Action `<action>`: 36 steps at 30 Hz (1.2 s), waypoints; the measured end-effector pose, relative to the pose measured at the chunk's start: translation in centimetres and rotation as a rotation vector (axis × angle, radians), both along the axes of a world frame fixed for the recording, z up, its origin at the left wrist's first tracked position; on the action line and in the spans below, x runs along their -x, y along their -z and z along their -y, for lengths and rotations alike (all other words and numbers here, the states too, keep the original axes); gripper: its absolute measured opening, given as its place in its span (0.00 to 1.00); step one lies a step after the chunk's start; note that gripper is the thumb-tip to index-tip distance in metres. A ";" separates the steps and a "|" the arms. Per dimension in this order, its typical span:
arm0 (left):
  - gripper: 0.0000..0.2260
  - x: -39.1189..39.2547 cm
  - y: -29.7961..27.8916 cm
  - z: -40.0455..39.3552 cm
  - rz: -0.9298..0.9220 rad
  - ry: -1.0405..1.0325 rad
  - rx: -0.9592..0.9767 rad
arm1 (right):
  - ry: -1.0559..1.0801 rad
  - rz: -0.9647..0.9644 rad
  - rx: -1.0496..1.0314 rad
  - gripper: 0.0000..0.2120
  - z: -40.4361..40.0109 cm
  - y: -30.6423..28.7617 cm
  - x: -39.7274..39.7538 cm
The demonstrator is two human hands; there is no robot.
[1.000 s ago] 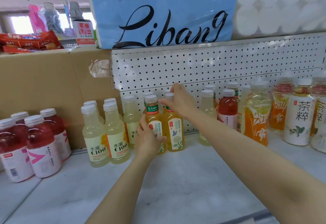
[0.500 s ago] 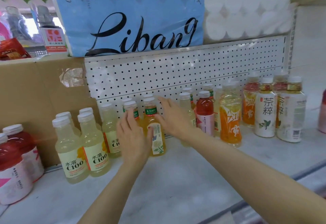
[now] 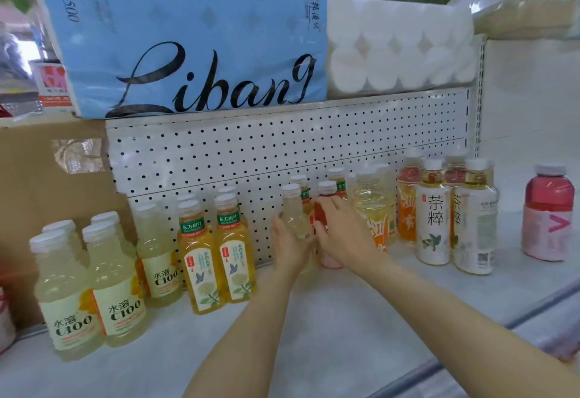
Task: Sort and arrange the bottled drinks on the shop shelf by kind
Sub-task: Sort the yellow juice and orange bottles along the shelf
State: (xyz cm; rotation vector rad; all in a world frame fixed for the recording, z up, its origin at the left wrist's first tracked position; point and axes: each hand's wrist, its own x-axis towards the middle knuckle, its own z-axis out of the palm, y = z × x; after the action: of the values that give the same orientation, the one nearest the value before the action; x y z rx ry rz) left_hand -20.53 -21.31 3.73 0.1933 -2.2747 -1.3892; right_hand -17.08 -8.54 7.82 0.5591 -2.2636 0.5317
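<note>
In the middle of the frame, the left hand [image 3: 290, 245] wraps its fingers around a pale bottle with a white cap [image 3: 294, 214]. Just beside it, the right hand [image 3: 342, 234] curls around a red bottle [image 3: 326, 209]. Both bottles stand upright on the shelf [image 3: 329, 328], in front of the white board full of holes [image 3: 282, 146]. To the left stand 2 golden tea bottles [image 3: 216, 253] side by side. Farther left, near the lower left, are pale C100 bottles [image 3: 91, 288]. To the right are orange bottles [image 3: 408, 206] and white-label tea bottles [image 3: 455, 222]. A pink bottle [image 3: 549, 212] stands alone at the far right. Up top sits a blue pack [image 3: 188, 40] beside white paper rolls [image 3: 398, 49].
</note>
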 end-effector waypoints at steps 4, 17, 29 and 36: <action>0.32 -0.3 0.1 -0.4 -0.051 -0.051 0.038 | -0.014 0.002 0.000 0.21 0.0 0.2 0.9; 0.31 -6.8 -1.4 1.1 -0.168 -0.123 -0.010 | 0.141 -0.177 0.329 0.35 -6.1 1.2 1.7; 0.28 -12.7 -1.1 2.7 -0.244 -0.233 -0.013 | -0.120 0.332 0.746 0.44 -6.1 4.8 2.5; 0.31 -16.3 -0.4 6.8 -0.258 -0.372 -0.024 | -0.268 0.405 0.743 0.36 -3.1 4.8 -1.0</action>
State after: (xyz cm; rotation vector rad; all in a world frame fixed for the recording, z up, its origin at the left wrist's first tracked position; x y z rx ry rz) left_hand -4.25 -28.11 4.09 0.3984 -1.8956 -1.1719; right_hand -16.07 -5.42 3.04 0.3851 -2.1265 1.6504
